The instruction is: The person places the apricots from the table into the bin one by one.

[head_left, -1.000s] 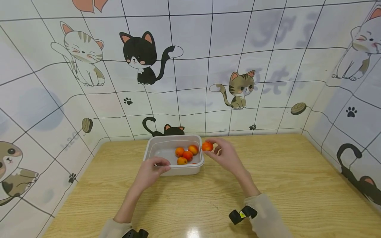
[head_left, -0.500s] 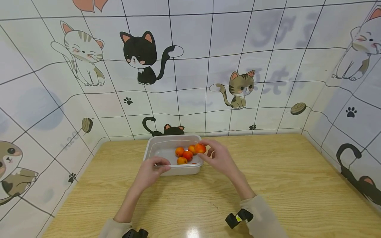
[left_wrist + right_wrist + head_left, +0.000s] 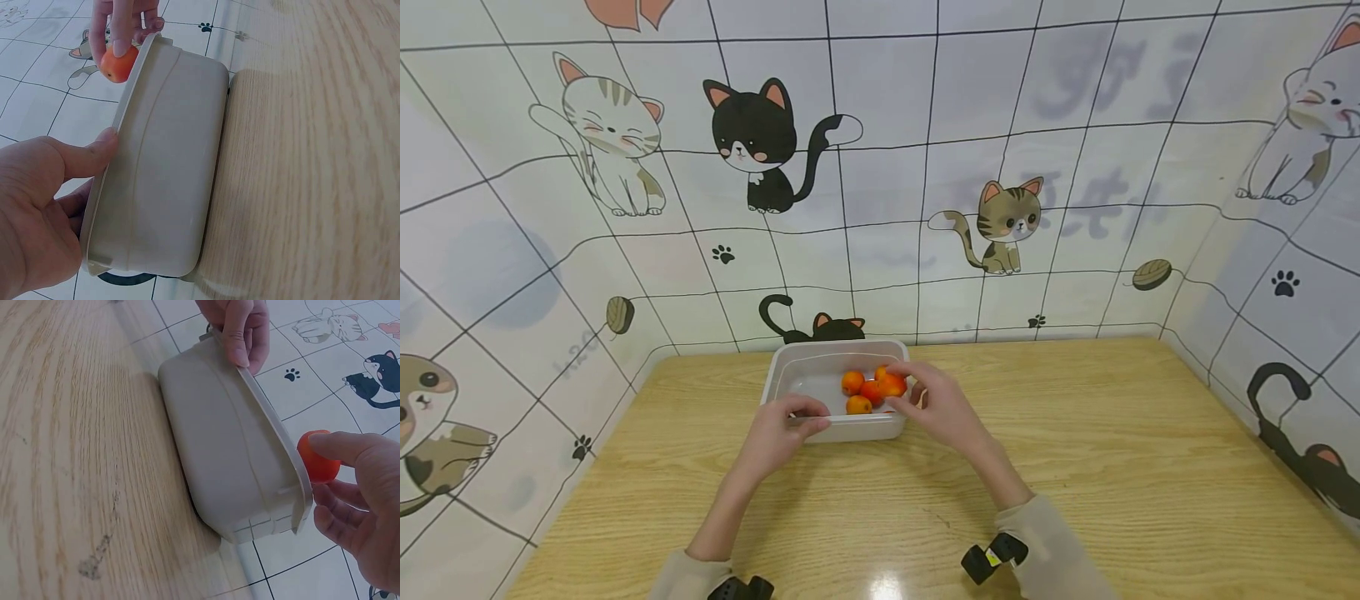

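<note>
A white plastic box [image 3: 857, 430] stands upright on the wooden table, with several small orange-red fruits [image 3: 852, 382] lying inside toward its right. My left hand [image 3: 778, 435] pinches the near rim, thumb on the outside [image 3: 94, 153] and fingers partly hidden behind the wall. Between thumb and fingers, my right hand [image 3: 946, 410] holds another small orange-red fruit [image 3: 319, 464] just over the right end of the box. From the left wrist view, that smooth, rounded fruit [image 3: 117, 66] shows right beside the rim.
The wooden table [image 3: 1120, 467] extends on both sides of the box and toward me. Behind it rises a wall covering [image 3: 880, 200] with cat drawings and grid lines, which also closes in the left and right sides.
My right hand has moved left and slightly down, bringing its fruit from beside the box to over its right end. The left hand and the box have stayed in place.
</note>
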`<state>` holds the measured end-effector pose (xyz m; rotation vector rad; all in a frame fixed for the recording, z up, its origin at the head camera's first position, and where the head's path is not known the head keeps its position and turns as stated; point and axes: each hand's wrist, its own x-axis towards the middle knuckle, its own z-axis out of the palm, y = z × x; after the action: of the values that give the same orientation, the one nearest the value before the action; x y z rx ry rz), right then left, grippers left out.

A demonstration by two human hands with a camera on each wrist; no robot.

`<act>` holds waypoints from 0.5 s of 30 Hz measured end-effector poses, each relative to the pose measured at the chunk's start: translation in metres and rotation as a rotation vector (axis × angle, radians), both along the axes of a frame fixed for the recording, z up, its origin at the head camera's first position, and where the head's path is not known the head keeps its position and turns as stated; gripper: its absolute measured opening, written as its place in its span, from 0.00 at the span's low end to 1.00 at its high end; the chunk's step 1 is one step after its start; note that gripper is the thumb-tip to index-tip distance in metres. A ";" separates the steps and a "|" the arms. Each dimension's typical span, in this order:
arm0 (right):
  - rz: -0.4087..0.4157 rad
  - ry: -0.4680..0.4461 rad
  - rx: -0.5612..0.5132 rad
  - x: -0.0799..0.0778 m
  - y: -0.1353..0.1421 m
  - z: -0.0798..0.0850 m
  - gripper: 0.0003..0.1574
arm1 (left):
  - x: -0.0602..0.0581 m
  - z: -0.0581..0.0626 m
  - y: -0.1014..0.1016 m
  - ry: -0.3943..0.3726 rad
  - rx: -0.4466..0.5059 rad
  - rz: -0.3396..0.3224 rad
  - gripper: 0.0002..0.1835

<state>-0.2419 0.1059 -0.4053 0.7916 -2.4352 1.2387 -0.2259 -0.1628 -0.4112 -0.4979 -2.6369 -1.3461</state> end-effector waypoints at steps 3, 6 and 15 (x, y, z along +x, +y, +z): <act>-0.001 -0.009 0.004 -0.001 0.000 -0.002 0.25 | 0.000 0.000 0.000 -0.001 -0.003 -0.002 0.04; 0.004 -0.007 0.006 -0.003 0.001 -0.004 0.24 | 0.000 0.001 0.000 0.002 -0.006 -0.001 0.04; 0.007 0.012 0.000 -0.003 0.002 -0.005 0.21 | -0.001 -0.001 0.000 0.008 -0.006 0.005 0.03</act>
<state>-0.2447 0.1083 -0.4104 0.8066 -2.4245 1.2327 -0.2268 -0.1629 -0.4126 -0.4963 -2.6346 -1.3328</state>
